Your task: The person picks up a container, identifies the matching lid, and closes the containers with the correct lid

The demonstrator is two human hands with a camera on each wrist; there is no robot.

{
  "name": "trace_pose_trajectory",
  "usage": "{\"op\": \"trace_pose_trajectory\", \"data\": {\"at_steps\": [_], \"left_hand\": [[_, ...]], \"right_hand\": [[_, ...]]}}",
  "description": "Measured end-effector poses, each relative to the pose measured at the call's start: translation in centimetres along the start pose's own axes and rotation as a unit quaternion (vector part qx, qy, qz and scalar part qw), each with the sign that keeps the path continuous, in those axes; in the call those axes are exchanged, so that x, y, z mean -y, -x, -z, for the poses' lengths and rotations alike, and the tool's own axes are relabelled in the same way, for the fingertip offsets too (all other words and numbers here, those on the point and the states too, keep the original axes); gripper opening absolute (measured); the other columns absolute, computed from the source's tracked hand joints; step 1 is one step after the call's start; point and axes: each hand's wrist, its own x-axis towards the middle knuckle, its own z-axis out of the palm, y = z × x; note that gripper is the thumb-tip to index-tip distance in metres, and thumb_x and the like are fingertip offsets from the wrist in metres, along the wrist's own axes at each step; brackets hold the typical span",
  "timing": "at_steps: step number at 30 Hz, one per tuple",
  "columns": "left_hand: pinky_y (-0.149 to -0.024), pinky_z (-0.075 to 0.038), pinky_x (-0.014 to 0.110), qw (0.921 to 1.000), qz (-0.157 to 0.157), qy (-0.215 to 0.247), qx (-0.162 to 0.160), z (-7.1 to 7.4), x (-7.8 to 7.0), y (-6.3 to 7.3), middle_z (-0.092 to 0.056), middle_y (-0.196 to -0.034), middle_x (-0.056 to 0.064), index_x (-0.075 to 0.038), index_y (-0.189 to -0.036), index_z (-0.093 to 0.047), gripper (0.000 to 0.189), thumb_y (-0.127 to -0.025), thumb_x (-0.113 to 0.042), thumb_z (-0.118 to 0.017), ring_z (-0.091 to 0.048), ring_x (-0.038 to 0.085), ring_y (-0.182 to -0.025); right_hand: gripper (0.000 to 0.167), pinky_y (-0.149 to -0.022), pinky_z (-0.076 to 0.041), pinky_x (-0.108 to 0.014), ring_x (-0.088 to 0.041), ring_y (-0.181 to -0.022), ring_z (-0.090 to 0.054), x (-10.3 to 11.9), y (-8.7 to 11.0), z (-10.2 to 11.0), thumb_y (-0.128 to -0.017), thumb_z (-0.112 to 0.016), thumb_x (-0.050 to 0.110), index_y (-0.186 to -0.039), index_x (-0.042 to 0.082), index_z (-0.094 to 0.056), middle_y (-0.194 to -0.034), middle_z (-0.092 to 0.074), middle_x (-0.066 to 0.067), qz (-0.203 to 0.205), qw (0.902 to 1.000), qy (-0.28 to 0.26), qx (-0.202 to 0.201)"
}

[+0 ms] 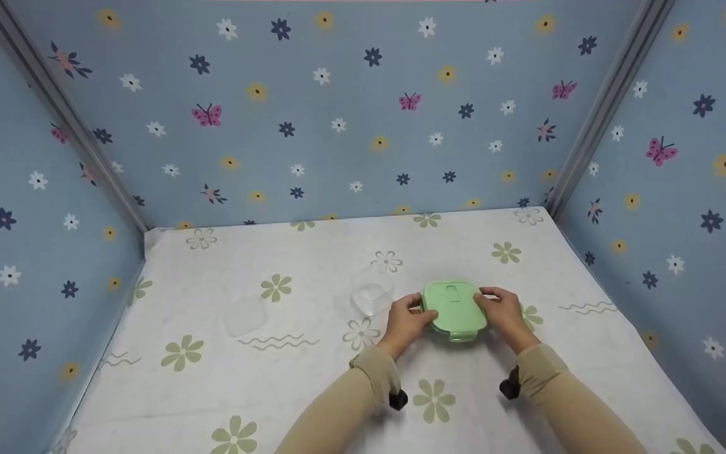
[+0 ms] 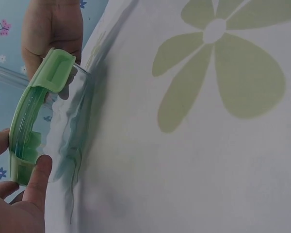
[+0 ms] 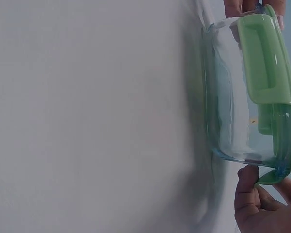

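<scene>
A clear glass food container [image 3: 228, 92] with a light green snap-on lid [image 1: 454, 308] stands on the cloth between both hands. At its left side, my left hand [image 1: 406, 323] holds the rim, thumb on top of the lid; in the left wrist view its fingers are at a green side latch [image 2: 22, 171]. My right hand [image 1: 505, 315] grips the opposite side, thumb on the lid's edge. The right wrist view shows its fingertips at a side latch [image 3: 269, 177] that sticks outward. The front latch [image 3: 264, 58] slants away from the glass wall.
Left of the hands lies a small transparent container [image 1: 371, 299]. Farther left is a flat, translucent, rounded-square piece [image 1: 244, 316]. A white flower-patterned cloth [image 1: 149, 403] covers the table, and blue patterned panels [image 1: 350, 113] enclose its back and sides.
</scene>
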Motion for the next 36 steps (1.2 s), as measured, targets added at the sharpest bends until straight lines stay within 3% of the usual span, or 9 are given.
{"op": "trace_pose_trajectory", "data": {"at_steps": [10,28,36], "left_hand": [[-0.090,-0.064,0.028,0.9999,0.009,0.011,0.003,-0.03,0.15,0.10,-0.068,-0.139,0.021,0.009,-0.147,-0.058,0.058,-0.097,-0.010,-0.079,-0.072,0.021,-0.113],[-0.092,-0.064,0.029,0.9993,0.022,0.032,0.000,0.01,0.57,-0.03,-0.067,-0.136,0.021,0.006,-0.144,-0.060,0.054,-0.096,-0.009,-0.080,-0.073,0.023,-0.113],[-0.093,-0.063,0.028,0.9990,0.032,0.032,0.005,0.07,0.59,-0.01,-0.065,-0.140,0.020,0.002,-0.143,-0.062,0.053,-0.097,-0.013,-0.081,-0.072,0.021,-0.114]], "right_hand": [[0.047,-0.076,-0.052,-0.019,-0.021,-0.110,-0.065,0.19,0.39,-0.03,-0.109,-0.065,0.026,-0.147,-0.002,-0.062,-0.137,-0.067,-0.023,0.012,0.9999,-0.008,-0.006],[0.049,-0.077,-0.053,-0.020,-0.025,-0.114,-0.067,0.09,0.22,0.02,-0.109,-0.064,0.028,-0.147,-0.003,-0.061,-0.138,-0.067,-0.026,0.018,0.9998,0.001,0.002],[0.049,-0.078,-0.054,-0.023,-0.033,-0.121,-0.068,-0.06,0.10,0.04,-0.110,-0.063,0.029,-0.145,-0.005,-0.060,-0.140,-0.066,-0.030,0.031,0.9992,0.026,0.006]]}}
